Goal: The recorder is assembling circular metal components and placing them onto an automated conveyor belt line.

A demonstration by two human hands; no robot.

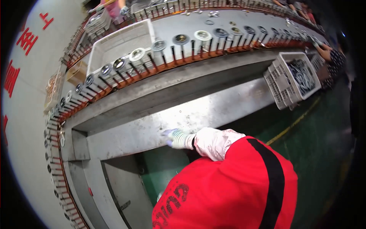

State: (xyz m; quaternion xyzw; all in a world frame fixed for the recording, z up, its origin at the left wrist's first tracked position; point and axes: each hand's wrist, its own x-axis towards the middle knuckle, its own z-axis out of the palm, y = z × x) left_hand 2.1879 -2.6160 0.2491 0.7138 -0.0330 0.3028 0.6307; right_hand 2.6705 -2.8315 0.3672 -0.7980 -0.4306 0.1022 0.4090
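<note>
Light fell bright and even from overhead, with soft glare on the grey steel ledge (213,110) and deep shadow beneath it. Fisheye distortion bent the conveyor (183,49) into an arc, the corners were black, and the gloved hand (177,138) was motion-blurred.

i see a small brown cardboard box (76,72) at the conveyor's left end, just beside the white plastic crate. large red painted characters (26,40) run down the pale surface along the left edge. small dark lettering (126,205) marks the grey metal frame below.
</note>
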